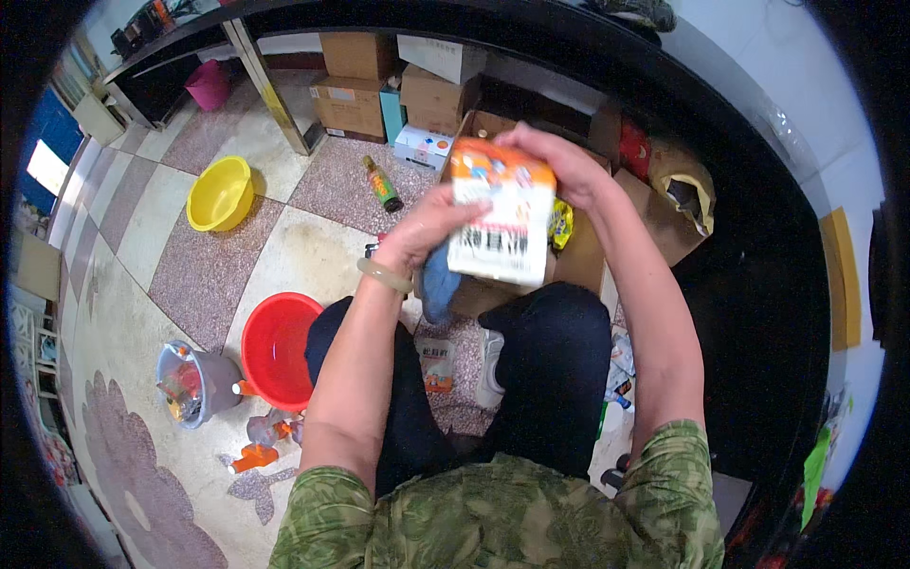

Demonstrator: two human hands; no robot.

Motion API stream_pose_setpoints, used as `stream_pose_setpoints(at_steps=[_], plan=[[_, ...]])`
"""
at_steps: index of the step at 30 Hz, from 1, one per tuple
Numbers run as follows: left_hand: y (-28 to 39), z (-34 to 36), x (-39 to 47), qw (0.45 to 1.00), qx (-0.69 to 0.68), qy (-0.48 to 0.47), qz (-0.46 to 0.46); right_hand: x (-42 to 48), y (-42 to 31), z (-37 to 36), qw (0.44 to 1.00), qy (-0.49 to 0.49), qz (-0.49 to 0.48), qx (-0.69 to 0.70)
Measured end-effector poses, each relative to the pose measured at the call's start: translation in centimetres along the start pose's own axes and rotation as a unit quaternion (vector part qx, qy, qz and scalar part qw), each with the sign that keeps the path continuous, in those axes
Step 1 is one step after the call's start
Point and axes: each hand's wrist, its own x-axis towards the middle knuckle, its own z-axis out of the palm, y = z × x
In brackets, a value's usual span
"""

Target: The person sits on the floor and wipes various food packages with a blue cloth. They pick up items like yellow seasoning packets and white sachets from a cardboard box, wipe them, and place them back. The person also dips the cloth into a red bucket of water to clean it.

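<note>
Between my two hands is a white and orange printed packet (505, 235), slightly blurred, held above an open cardboard box (579, 249). My left hand (434, 224) grips its left side, with the thumb across the front; a pale bangle (384, 276) is on that wrist. At the packet's upper right edge, my right hand (561, 163) has hold of it. A yellow packet (561, 224) shows in the box, just right of the held one. A blue cloth-like thing (441, 284) hangs below my left hand. Another white and orange packet (436, 364) lies on the floor between my legs.
Left of my knees stand a red basin (281, 348) and a grey bucket (220, 384) with things inside; spray bottle parts (256, 456) lie nearby. Farther off are a yellow basin (222, 194), a bottle (382, 186) lying down and stacked cartons (348, 107). A black table edge (746, 284) runs along the right.
</note>
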Motion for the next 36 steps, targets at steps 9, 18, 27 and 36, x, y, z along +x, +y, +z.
stream_pose_setpoints(at_steps=[9,18,27,36], plan=[[0.1,-3.7,-1.0,0.887,-0.172,0.316,0.289,0.4,8.1,13.6,0.983,-0.079,-0.164,-0.031],[1.1,-6.6,-3.3,0.844,-0.081,0.429,0.313,0.7,11.2,16.9,0.988,0.036,-0.138,-0.056],[-1.2,-3.4,-2.5,0.933,-0.071,0.318,0.151,-0.9,2.4,12.9,0.935,0.131,-0.315,0.098],[-3.1,-1.5,-0.3,0.944,-0.179,0.256,0.103,5.2,8.1,11.1,0.812,0.3,-0.356,-0.352]])
